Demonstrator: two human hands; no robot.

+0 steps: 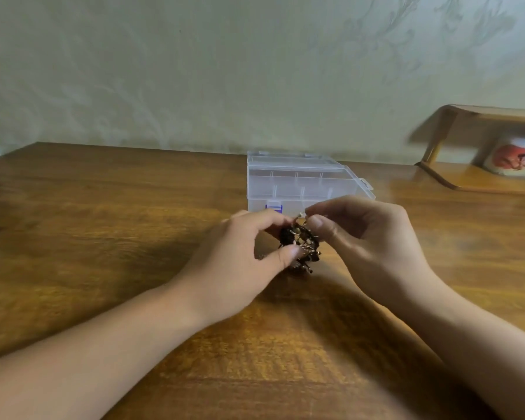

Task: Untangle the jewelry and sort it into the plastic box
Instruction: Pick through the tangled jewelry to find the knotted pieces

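Note:
A dark tangle of jewelry with gold bits is held just above the wooden table, between both hands. My left hand grips the tangle's left side between thumb and curled fingers. My right hand pinches a small pale piece at the tangle's top with thumb and forefinger. Right behind the hands stands a clear plastic box with dividers inside and a purple latch on its front; its lid looks closed.
A wooden rack sits at the table's back right, with a white mug bearing a red picture under it. A pale patterned wall runs along the table's far edge. The frame is slightly blurred.

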